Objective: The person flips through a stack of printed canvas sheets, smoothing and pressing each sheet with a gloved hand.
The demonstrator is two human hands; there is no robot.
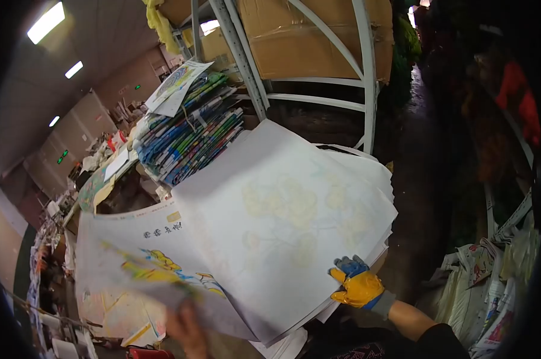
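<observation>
A large stack of white paper sheets [252,209] lies in front of me, with a faint flower picture showing through the top sheet. My right hand [357,284], in a yellow and blue glove, rests at the stack's right edge with its fingers apart. My left hand [188,332] is bare and blurred by motion at the lower edge of a printed sheet [156,239]. That sheet bends up near the hand and seems gripped there, though the fingertips are hidden. It bears black characters and a yellow and blue picture, partly smeared.
Behind the sheets stands a tall pile of folded colourful material [192,131] with loose prints on top. A metal rack [366,72] holds a large cardboard box [318,42]. White bundles [474,281] stand at the right, and a red object [150,353] is at the bottom.
</observation>
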